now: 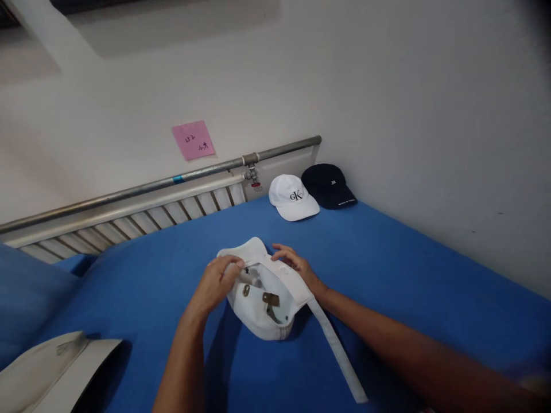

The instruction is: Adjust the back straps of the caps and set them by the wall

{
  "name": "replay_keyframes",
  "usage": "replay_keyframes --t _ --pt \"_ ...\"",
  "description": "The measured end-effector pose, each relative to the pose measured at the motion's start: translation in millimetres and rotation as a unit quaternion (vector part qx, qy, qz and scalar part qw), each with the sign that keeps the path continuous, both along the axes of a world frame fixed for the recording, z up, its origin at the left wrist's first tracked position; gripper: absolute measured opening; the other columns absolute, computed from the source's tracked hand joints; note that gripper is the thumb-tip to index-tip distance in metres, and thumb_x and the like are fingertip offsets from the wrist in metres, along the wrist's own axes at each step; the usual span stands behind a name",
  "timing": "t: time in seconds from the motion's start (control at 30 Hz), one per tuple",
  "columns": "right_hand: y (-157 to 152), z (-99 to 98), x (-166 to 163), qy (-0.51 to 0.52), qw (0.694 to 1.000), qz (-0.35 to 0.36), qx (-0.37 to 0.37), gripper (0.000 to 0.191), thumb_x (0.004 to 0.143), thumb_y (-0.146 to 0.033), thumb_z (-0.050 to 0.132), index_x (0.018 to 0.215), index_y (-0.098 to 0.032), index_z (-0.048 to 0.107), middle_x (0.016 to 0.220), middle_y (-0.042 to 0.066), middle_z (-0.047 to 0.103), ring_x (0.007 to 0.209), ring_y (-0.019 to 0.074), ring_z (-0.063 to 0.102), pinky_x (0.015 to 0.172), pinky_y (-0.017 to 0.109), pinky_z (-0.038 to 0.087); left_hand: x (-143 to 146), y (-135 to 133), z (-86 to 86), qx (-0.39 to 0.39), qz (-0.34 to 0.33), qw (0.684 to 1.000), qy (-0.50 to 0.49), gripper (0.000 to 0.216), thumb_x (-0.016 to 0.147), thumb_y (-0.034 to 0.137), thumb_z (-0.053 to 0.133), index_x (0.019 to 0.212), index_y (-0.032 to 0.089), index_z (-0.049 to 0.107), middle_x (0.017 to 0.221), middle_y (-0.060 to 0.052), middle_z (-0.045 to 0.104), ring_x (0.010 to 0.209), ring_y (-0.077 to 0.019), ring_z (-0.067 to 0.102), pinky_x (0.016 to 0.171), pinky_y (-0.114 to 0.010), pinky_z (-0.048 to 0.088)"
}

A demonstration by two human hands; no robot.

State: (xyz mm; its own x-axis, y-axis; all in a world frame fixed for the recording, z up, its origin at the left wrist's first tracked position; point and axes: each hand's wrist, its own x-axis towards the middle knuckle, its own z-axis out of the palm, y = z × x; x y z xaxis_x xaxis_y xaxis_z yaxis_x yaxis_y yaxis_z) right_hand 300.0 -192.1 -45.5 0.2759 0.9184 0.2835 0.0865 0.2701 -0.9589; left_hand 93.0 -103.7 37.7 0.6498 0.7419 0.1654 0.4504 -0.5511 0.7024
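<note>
Bare forearms (185, 361) come up from the bottom edge of my feed, nearest the lens; off to lower left, cut by the frame, a pale hat (60, 367) shows stiff, smooth curves and one long seam. Between the hands, mid-frame over the blue cloth (387, 264), is the cap (258, 324): white fabric, rounded crown, its hollow turned up toward me; whether it rests on the cloth I can't tell. Its curved brim (249, 250) points away to upper left. On the near side I note a dull brass buckle (271, 299) and a small oval metal eyelet (245, 291). Along the right rim runs a flat white band (286, 274), from which a narrow strap (336, 347) trails toward lower right. Left hand (217, 281): thumb and forefinger pinch the rim near the brim, remaining fingers curled close. Right hand (297, 265): fingers loosely spread and bent behind the band; thumb hidden, so I can't tell if it pinches. Farther back sit a lettered cap (286, 188), white, and a black cap (323, 182), both domed, touching. Behind: ribbed radiator (210, 202), round metal pipe (206, 172), square pink note (191, 150) on matte wall.
</note>
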Motion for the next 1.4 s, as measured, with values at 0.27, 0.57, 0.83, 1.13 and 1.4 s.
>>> replay_keyframes --t 0.27,0.57,0.83,1.13,1.4 --pt "-11.2 7.0 -7.1 -0.294 0.943 0.112 0.110 0.018 0.078 -0.004 0.046 0.086 -0.019 0.054 0.112 0.010 0.063 0.106 0.0182 0.059 0.093 0.035 0.046 -11.3 -40.0 22.5 -0.123 -0.133 0.951 0.250 0.029 0.067 0.034 0.067 0.092 0.019 0.070 0.082 -0.002 0.066 0.074 -0.0181 0.059 0.065 -0.026 0.044" --pt "-5.7 -1.2 -10.3 -0.311 0.944 0.035 0.104 0.017 0.079 -0.008 0.047 0.091 -0.019 0.051 0.094 0.005 0.062 0.088 0.0159 0.059 0.081 0.030 0.048 -23.2 -53.5 4.9 -0.037 -0.137 0.940 0.312 0.030 0.060 0.022 0.066 0.090 0.024 0.071 0.090 -0.005 0.068 0.098 -0.0282 0.058 0.104 -0.047 0.026" --pt "10.3 -4.5 -2.3 -0.260 0.962 -0.059 0.062 0.009 0.079 -0.014 0.048 0.087 -0.020 0.050 0.097 0.005 0.063 0.090 0.0173 0.060 0.081 0.032 0.047 -25.4 -20.3 -8.1 -0.020 -0.063 0.991 0.120 0.014 0.063 0.014 0.059 0.065 0.025 0.068 0.067 -0.001 0.066 0.076 -0.0242 0.057 0.093 -0.043 0.033" --pt "-17.4 23.1 13.9 -0.397 0.911 -0.057 0.096 0.034 0.078 -0.016 0.057 0.112 -0.019 0.060 0.130 0.013 0.053 0.125 0.0306 0.040 0.103 0.051 0.029 -24.1 -9.2 -8.5 -0.156 0.000 0.986 -0.052 0.022 0.073 0.037 0.066 0.086 0.020 0.070 0.080 -0.001 0.065 0.073 -0.0157 0.053 0.068 -0.025 0.041" --pt "-86.0 42.2 -20.7 -0.536 0.808 0.107 0.223 0.020 0.085 -0.015 0.055 0.099 -0.025 0.064 0.120 0.005 0.063 0.121 0.0234 0.047 0.103 0.045 0.029 -33.6 -5.1 -23.9 -0.249 0.030 0.960 -0.125 0.024 0.070 0.037 0.071 0.083 0.017 0.066 0.070 0.002 0.060 0.044 -0.0072 0.045 0.044 -0.021 0.036"
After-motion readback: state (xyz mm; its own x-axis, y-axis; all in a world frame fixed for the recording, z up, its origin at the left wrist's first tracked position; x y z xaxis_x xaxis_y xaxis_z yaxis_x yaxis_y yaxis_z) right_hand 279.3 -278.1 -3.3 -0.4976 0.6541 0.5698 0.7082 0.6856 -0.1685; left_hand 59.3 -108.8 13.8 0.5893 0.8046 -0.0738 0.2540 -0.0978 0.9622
